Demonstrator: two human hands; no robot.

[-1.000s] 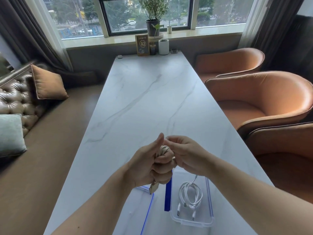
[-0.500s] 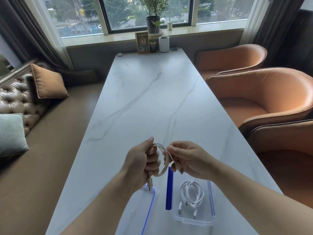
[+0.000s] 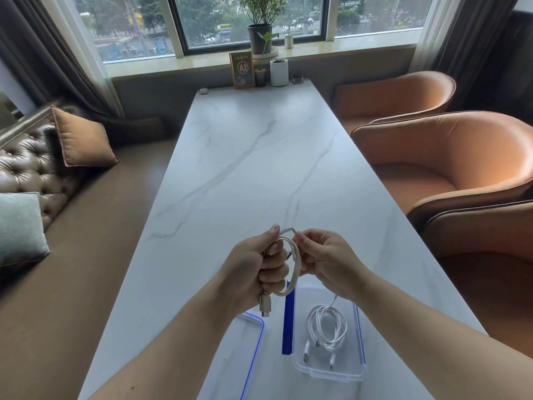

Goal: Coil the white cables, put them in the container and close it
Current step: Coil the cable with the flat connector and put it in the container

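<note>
A white cable (image 3: 293,264) is looped between my two hands above the near end of the marble table (image 3: 259,168). My left hand (image 3: 256,272) grips the loop in a fist, with a USB plug (image 3: 264,305) hanging below it. My right hand (image 3: 326,261) pinches the loop's other side at the top. Below my right hand lies a clear plastic container (image 3: 357,342) with blue clips, and a second white cable (image 3: 326,330) rests coiled inside it. The clear lid (image 3: 248,350) with a blue seal lies flat to the container's left.
Orange armchairs (image 3: 438,174) line the table's right side. A brown tufted sofa (image 3: 26,168) with cushions runs along the left. At the table's far end stand a framed A2 sign (image 3: 242,70) and a white cup (image 3: 279,72), with a potted plant (image 3: 261,30) on the sill.
My hands have drawn apart from a tight clasp, and the cable has opened from a bundle in my left fist into a wider loop held by both hands.
</note>
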